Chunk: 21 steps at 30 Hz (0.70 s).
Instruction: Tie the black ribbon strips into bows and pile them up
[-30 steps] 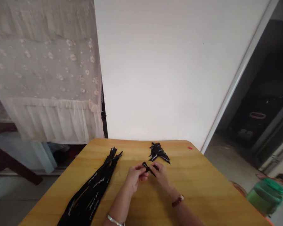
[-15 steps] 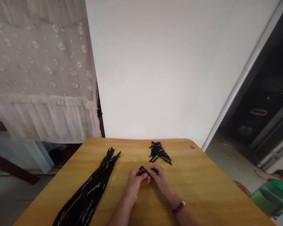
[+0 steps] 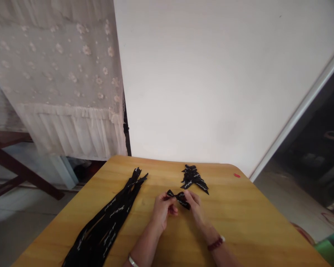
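Observation:
A small black ribbon bow (image 3: pixel 180 198) with white lettering is stretched between my two hands, above the front middle of the table. My left hand (image 3: pixel 164 208) pinches its left loop between thumb and finger. On the other side, my right hand (image 3: pixel 194 203) grips the right loop, and one ribbon tail hangs down between the hands. A long bundle of black ribbons (image 3: pixel 108 215) with white script lies left of my left hand. Just beyond my right hand rests a pile of black ribbon bows (image 3: pixel 194 178), their cut tails pointing toward me.
The wooden table (image 3: pixel 247 222) ends at a white panel (image 3: pixel 211 81) at the back. A small red piece (image 3: pixel 237 175) lies near its far right corner. A lace curtain (image 3: pixel 72 81) hangs at left, and a green object (image 3: pixel 332 246) stands beyond the right edge.
The bow, mostly hidden in my fingers before, now shows spread out. My right hand has moved slightly right, away from my left. The whole view has shifted a little.

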Tool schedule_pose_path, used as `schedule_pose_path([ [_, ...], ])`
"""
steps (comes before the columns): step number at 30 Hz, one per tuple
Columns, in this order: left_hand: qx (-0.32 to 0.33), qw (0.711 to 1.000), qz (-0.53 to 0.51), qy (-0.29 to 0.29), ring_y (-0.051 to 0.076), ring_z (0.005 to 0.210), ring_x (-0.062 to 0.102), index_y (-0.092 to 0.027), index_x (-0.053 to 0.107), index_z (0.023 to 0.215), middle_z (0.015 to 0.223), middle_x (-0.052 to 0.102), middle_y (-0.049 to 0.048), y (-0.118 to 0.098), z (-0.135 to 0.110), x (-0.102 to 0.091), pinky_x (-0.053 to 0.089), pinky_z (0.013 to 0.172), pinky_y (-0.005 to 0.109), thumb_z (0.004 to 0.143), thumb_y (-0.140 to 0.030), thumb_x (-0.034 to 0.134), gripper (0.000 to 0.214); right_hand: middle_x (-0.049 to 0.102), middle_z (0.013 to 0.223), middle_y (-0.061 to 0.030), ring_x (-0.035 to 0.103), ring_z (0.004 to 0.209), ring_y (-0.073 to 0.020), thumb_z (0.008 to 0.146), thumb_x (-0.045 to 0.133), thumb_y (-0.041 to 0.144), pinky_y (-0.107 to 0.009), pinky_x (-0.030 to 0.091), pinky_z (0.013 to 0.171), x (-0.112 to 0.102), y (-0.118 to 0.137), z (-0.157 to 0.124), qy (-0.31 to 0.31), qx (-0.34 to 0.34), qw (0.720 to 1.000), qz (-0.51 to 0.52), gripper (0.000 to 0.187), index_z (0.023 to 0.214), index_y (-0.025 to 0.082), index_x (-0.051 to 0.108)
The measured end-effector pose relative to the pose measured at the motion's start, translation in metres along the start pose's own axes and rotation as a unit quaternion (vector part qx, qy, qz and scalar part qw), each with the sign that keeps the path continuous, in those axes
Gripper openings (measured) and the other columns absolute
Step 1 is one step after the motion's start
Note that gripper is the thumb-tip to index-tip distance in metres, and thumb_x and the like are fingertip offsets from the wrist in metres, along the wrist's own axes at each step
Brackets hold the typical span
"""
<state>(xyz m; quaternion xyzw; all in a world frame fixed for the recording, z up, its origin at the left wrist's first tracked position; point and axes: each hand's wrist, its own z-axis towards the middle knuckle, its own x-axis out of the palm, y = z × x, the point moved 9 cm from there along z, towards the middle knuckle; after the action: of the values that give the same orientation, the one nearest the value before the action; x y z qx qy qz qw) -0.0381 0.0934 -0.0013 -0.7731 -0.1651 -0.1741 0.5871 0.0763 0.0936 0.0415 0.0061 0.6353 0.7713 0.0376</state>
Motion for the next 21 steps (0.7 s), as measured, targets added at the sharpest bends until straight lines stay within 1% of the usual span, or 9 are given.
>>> schedule_pose_path([
  [3, 0.001, 1.000, 0.021, 0.012, 0.007, 0.030, 0.045, -0.013, 0.049, 0.062, 0.044, 0.049, -0.0051, 0.0000, -0.0009, 0.0039, 0.037, 0.031, 0.019, 0.051, -0.022, 0.062, 0.019, 0.052, 0.053, 0.0020, 0.047, 0.052, -0.0126, 0.065, 0.056, 0.040, -0.022, 0.036, 0.049, 0.0034, 0.0056, 0.0015, 0.024, -0.027, 0.999, -0.036, 0.024, 0.059, 0.016, 0.055],
  [5, -0.001, 0.999, 0.032, 0.016, 0.008, 0.031, 0.046, -0.013, 0.050, 0.063, 0.046, 0.050, -0.0047, 0.0004, -0.0011, 0.0057, 0.037, 0.032, 0.020, 0.051, -0.022, 0.062, 0.019, 0.052, 0.054, 0.0016, 0.046, 0.052, -0.0124, 0.065, 0.057, 0.037, -0.022, 0.036, 0.049, 0.0038, 0.0063, 0.0025, 0.030, -0.033, 0.998, -0.047, 0.021, 0.060, 0.016, 0.055],
  [9, 0.005, 0.999, 0.042, 0.018, 0.007, 0.029, 0.044, -0.013, 0.049, 0.061, 0.045, 0.049, -0.0044, 0.0001, -0.0013, 0.0069, 0.036, 0.030, 0.020, 0.053, -0.022, 0.061, 0.017, 0.052, 0.055, 0.0014, 0.046, 0.052, -0.0121, 0.066, 0.056, 0.033, -0.022, 0.036, 0.050, 0.0078, 0.0044, 0.0022, 0.052, -0.023, 0.998, -0.033, 0.017, 0.063, 0.016, 0.055],
  [12, 0.015, 0.998, 0.056, 0.028, 0.007, 0.026, 0.041, -0.013, 0.049, 0.063, 0.046, 0.050, -0.0045, -0.0015, -0.0024, 0.0083, 0.033, 0.027, 0.019, 0.055, -0.022, 0.059, 0.015, 0.052, 0.053, 0.0018, 0.046, 0.051, -0.0121, 0.064, 0.057, 0.033, -0.022, 0.035, 0.049, 0.0061, 0.0053, 0.0014, 0.036, -0.016, 0.999, -0.031, 0.018, 0.062, 0.016, 0.055],
  [14, 0.019, 0.997, 0.062, 0.034, 0.006, 0.025, 0.040, -0.014, 0.049, 0.065, 0.048, 0.050, -0.0050, -0.0021, -0.0032, 0.0088, 0.031, 0.025, 0.019, 0.055, -0.021, 0.058, 0.015, 0.053, 0.054, 0.0008, 0.047, 0.053, -0.0133, 0.063, 0.058, 0.033, -0.023, 0.036, 0.050, 0.0035, 0.0075, 0.0013, 0.020, -0.020, 0.999, -0.039, 0.018, 0.061, 0.015, 0.055],
  [17, 0.014, 0.998, 0.060, 0.034, 0.006, 0.026, 0.040, -0.014, 0.049, 0.067, 0.048, 0.049, -0.0061, -0.0018, -0.0034, 0.0085, 0.032, 0.026, 0.018, 0.055, -0.022, 0.059, 0.017, 0.054, 0.056, -0.0004, 0.048, 0.055, -0.0144, 0.064, 0.057, 0.033, -0.024, 0.037, 0.052, -0.0003, 0.0080, 0.0018, 0.002, -0.021, 0.998, -0.053, 0.018, 0.062, 0.015, 0.056],
  [21, 0.010, 0.998, 0.055, 0.024, 0.006, 0.027, 0.041, -0.014, 0.049, 0.067, 0.046, 0.047, -0.0068, -0.0020, -0.0023, 0.0068, 0.033, 0.027, 0.018, 0.053, -0.025, 0.062, 0.021, 0.056, 0.058, -0.0011, 0.049, 0.056, -0.0149, 0.064, 0.057, 0.032, -0.024, 0.038, 0.053, 0.0012, 0.0041, 0.0026, 0.016, -0.019, 0.998, -0.057, 0.017, 0.063, 0.015, 0.057],
])
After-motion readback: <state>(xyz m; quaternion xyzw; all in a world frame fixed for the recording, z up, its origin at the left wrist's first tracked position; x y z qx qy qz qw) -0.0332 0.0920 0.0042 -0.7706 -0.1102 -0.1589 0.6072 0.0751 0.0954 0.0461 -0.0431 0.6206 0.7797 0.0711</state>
